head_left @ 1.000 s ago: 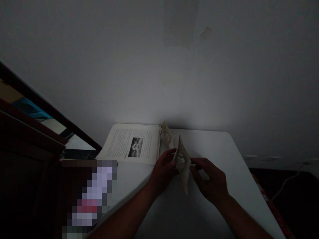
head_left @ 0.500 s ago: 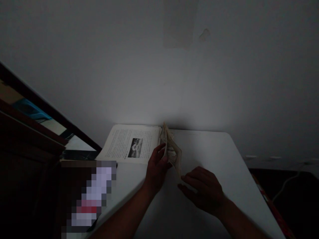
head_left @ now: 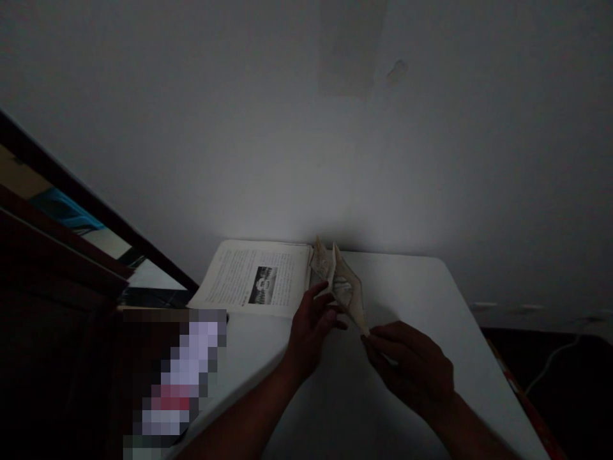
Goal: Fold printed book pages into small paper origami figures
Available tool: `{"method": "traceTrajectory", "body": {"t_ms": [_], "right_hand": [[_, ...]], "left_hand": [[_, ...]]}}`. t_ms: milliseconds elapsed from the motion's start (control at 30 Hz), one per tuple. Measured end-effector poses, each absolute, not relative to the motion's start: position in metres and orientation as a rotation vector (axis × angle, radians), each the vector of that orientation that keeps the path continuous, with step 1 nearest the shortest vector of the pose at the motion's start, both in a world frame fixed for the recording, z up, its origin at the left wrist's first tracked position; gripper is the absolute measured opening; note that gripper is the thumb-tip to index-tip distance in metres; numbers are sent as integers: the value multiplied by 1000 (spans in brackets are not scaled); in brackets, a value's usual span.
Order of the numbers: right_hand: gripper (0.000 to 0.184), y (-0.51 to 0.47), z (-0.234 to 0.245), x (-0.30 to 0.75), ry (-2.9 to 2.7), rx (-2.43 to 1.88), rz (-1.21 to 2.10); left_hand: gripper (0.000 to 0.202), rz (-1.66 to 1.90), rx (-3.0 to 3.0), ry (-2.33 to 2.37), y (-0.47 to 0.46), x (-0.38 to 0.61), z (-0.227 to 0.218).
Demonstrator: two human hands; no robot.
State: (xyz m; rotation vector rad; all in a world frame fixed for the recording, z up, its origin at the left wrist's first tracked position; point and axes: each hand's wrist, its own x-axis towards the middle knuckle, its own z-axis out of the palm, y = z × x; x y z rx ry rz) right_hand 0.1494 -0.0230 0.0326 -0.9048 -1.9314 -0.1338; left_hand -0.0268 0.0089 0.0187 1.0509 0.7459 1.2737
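Note:
My right hand (head_left: 412, 367) pinches the near tip of a folded paper shape (head_left: 348, 287) between thumb and fingers. The paper looks printed and yellowish, with pointed ends and an open hollow in its middle, somewhat like a paper boat. My left hand (head_left: 313, 322) is on its left side, fingers spread, with a fingertip at or against the paper's left edge; I cannot tell if it touches. Left of the paper lies an open book (head_left: 234, 281) with lines of print and a dark picture on its page.
Both hands are over a white table (head_left: 416, 287) pushed against a pale wall (head_left: 258, 140). A blurred-out patch (head_left: 177, 377) covers something at the table's left side. A dark wooden frame (head_left: 96, 204) slants at the left, and a pale cable (head_left: 550, 358) hangs at the right.
My right hand has closed on the paper's near tip and shifted right with it. My left hand's fingers have loosened and spread. The paper's far points stand further apart.

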Motion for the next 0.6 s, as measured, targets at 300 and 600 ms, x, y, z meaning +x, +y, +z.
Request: {"method": "traceTrajectory", "body": {"t_ms": [300, 600], "right_hand": [[9, 13, 34, 162, -1934, -993, -186], [9, 47, 9, 155, -2035, -1075, -200]], "left_hand": [[38, 1184, 1313, 901, 6, -32, 13], [35, 1090, 1496, 983, 5, -35, 15]]}}
